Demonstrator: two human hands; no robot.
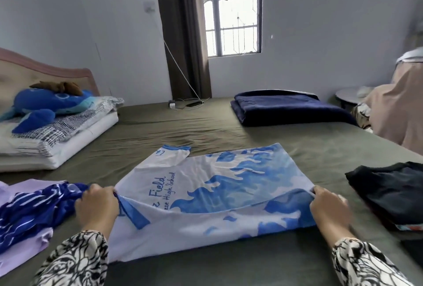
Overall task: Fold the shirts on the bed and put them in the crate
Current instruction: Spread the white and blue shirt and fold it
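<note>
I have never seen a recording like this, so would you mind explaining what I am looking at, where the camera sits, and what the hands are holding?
There is no machine here: a person wears one wide-angle camera on the head, looking forward and down, so you see their own two arms in patterned sleeves. They stand at a bed with an olive sheet. The left hand and the right hand each pinch a side of a white and blue shirt, lifting one layer of it up off the rest. To the left lie a dark blue striped garment on lilac cloth; to the right, dark folded clothes. Further back are a folded navy blanket, pillows and a blue plush toy. No crate is in view.
</note>
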